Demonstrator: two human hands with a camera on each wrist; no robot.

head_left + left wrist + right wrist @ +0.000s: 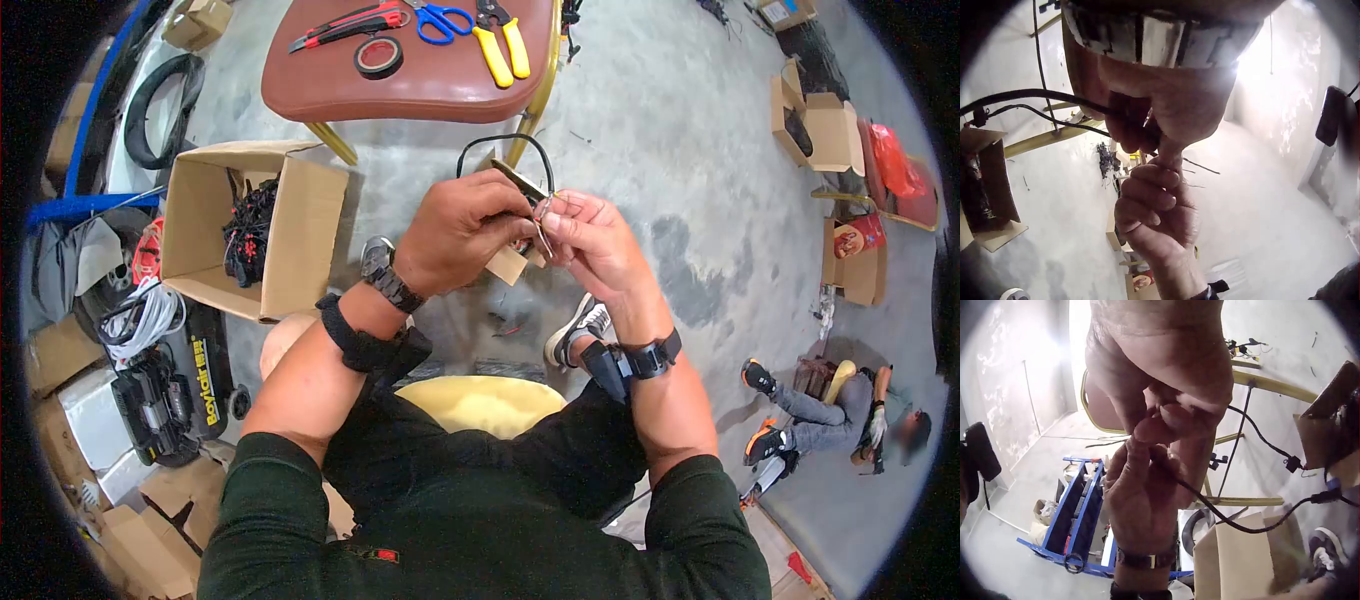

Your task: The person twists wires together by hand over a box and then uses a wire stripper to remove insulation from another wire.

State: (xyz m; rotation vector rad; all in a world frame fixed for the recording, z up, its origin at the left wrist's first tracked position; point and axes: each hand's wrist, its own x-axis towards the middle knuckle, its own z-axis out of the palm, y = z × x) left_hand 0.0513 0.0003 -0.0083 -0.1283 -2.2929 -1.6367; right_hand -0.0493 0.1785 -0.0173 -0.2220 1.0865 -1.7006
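Head view: left hand (452, 232), right hand (592, 240) both pinching thin wires (542, 234), black cable (508, 136) looping at twelve o'clock; uneven tug could snap them

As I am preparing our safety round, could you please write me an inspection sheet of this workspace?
Surface: brown padded chair seat, in use as a tool stand.
Job's things: red-and-black utility knife, black tape roll, blue-handled scissors and yellow-handled pliers on the seat; thin wires in hand.
Clutter: wire scraps on the floor; loose cardboard at lower left.
Grips: left grip and right grip close together, both pinching the wires.
Cables: black cable looping beyond the grips; tangled black wiring inside an open cardboard box.
Surroundings: another person low at right; spills, nothing seen.
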